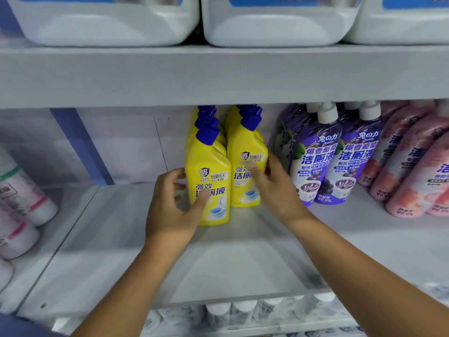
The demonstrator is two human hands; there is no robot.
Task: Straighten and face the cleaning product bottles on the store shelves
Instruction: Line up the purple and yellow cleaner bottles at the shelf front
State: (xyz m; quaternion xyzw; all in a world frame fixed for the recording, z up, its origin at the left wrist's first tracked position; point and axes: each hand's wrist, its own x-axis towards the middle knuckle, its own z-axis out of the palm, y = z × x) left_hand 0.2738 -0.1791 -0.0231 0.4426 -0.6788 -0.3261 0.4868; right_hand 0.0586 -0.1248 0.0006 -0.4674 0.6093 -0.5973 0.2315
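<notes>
On grey shelf [243, 251], left hand [170, 205] grips front yellow bottle [213, 190]; right hand [274, 188], fingers relaxed, touches neighbouring yellow bottle [245, 166].

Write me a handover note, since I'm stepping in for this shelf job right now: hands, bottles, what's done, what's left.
Left hand: fingers curled round the front left yellow bottle, thumb on its label.
Right hand: at the front right yellow bottle, blurred, so its grip is unclear.
Both yellow rows stand upright at the back of the middle shelf, labels forward; the left one sits further forward.
The purple bottles face forward; the pink bottles lean.
Left: probably pull the yellow rows to the shelf edge, line up their fronts, then straighten the pink ones.
</notes>
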